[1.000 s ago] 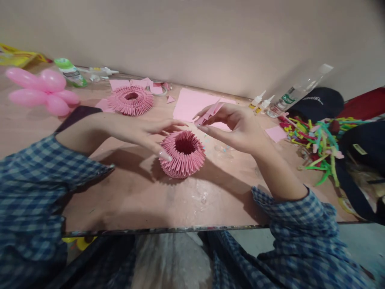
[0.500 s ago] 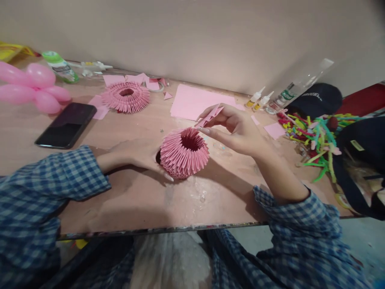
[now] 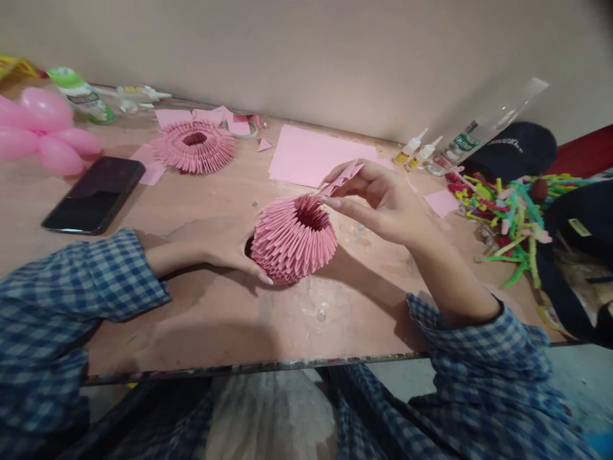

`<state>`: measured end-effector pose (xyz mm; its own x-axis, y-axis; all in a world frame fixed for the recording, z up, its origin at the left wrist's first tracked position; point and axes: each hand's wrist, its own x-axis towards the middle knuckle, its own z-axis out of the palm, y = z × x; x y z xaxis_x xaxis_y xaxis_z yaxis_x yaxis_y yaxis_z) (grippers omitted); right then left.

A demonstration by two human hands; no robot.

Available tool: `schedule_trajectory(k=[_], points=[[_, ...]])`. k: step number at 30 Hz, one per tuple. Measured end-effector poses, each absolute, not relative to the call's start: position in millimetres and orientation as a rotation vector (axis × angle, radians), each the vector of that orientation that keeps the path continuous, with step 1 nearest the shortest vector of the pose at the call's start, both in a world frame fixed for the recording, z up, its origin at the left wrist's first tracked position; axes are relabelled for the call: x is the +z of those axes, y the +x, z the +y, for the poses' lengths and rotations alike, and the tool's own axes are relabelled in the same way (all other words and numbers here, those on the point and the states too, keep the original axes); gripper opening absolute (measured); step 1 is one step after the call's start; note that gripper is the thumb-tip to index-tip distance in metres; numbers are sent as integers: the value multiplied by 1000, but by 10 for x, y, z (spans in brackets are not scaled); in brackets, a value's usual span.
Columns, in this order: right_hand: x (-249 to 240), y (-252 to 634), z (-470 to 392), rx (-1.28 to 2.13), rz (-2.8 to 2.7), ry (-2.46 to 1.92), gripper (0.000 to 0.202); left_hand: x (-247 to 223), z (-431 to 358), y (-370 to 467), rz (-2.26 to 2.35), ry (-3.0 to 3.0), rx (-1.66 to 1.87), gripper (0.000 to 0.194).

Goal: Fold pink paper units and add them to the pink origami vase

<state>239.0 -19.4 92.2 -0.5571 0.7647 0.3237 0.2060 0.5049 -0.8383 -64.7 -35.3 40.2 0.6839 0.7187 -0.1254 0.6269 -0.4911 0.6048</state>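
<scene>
Through the head view I have both bare hands over the surface (image 3: 201, 338), sleeves in blue check. My left hand (image 3: 223, 246) grasps a pink pleated paper vessel (image 3: 287, 249) from its left side, thumb along the lower edge near me, the other fingers hidden behind it. The vessel sits around the middle of the near part of the surface, tilted so that its round opening leans to the right; I cannot tell whether its base touches down. My right hand (image 3: 385, 198) pinches a short strip of folded pink pieces (image 3: 343, 177) between thumb and fingers, right at the rim of that opening, though I can't make out whether the two touch. Beyond, I see a wide pleated ring (image 3: 213, 156) lying flat at the far left, with pink sheets (image 3: 311, 153) to its right and a black phone (image 3: 93, 198) nearer me on the left, close to a pink balloon flower (image 3: 60, 153). Over on the right stand two small glue bottles (image 3: 407, 150) beside a clear plastic bottle (image 3: 467, 144), with a tangle of coloured pipe cleaners (image 3: 520, 220) in front of a dark cap (image 3: 520, 144)
</scene>
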Motion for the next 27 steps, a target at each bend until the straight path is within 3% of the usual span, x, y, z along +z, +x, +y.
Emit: schedule_trajectory(k=[6, 11, 21, 27], points=[[947, 2391, -220, 965, -2027, -823, 44, 375, -348, -652, 1064, 2267, 176, 120], [945, 2393, -207, 1078, -1971, -832, 45, 458, -402, -676, 1065, 2313, 131, 107], [941, 2368, -228, 1061, -1946, -835, 47, 195, -271, -778, 1063, 2319, 148, 139], [957, 2362, -262, 967, -1998, -835, 45, 201, -260, -748, 996, 2321, 217, 131]])
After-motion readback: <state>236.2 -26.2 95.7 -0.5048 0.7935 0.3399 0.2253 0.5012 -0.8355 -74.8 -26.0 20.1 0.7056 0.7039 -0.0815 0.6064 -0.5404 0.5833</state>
